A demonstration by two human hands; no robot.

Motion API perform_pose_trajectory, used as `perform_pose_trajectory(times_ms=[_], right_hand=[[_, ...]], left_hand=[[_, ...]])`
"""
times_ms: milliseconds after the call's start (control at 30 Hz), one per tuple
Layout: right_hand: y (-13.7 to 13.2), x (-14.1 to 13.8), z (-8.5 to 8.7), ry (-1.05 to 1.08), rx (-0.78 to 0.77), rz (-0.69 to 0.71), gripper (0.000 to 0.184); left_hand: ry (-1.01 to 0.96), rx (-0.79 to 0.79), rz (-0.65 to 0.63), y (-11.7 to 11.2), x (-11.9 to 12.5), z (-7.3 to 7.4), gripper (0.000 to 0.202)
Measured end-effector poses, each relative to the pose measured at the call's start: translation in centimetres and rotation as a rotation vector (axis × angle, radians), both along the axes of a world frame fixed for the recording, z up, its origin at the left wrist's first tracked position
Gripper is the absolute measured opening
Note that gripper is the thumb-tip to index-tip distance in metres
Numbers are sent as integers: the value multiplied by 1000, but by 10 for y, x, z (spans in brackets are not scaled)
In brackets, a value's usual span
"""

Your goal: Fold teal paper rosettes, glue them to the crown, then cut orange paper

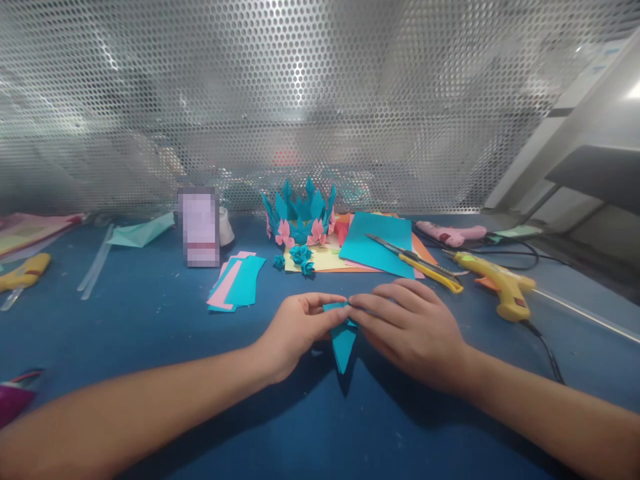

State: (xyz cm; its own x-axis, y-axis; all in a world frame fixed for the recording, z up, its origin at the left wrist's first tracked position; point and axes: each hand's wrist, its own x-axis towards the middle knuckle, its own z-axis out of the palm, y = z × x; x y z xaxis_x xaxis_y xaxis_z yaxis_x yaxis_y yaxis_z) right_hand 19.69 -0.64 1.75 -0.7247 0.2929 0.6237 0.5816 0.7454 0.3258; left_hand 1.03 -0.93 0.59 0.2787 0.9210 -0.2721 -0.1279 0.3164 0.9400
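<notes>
My left hand point(295, 330) and my right hand point(413, 327) meet in the middle of the blue table point(150, 347). Both pinch the top edge of a small folded teal paper piece point(343, 343), whose point aims toward me. The fingers of both hands are closed on the paper. Behind the hands stands a teal paper crown with pink paper flowers point(300, 217), and a few small teal paper rosettes point(300, 257) lie in front of it.
Teal and pink paper strips point(236, 283) lie at left centre. A teal sheet point(377, 243) on coloured sheets carries a yellow utility knife point(425, 267). A yellow glue gun point(503, 287) and a pink one point(450, 233) lie at right. A perforated metal screen point(320, 100) closes the back.
</notes>
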Motion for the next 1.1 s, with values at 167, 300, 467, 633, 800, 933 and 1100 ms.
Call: perform_pose_trajectory(times_ms=[167,300,467,633,800,933,1100], right_hand=[[1,2,-3,-12,-27,13,20],[4,4,-8,72,-106,-21,19],[6,6,-12,134,-166,-9,18],[4,5,-11,110,-149,9,17],[2,5,-8,130,-127,19,15],[3,4,-7,125,-127,24,10],[3,5,-7,105,-108,30,10]], left_hand=[[-29,-4,-4,1,-2,0,42],[-77,-2,-37,0,-3,-1,45],[-105,15,-55,-1,-1,-2,48],[-86,28,-56,-1,1,-2,44],[-65,47,-62,-1,1,-1,48],[-61,77,-64,-3,1,-1,51],[-47,83,-41,-3,2,-3,42]])
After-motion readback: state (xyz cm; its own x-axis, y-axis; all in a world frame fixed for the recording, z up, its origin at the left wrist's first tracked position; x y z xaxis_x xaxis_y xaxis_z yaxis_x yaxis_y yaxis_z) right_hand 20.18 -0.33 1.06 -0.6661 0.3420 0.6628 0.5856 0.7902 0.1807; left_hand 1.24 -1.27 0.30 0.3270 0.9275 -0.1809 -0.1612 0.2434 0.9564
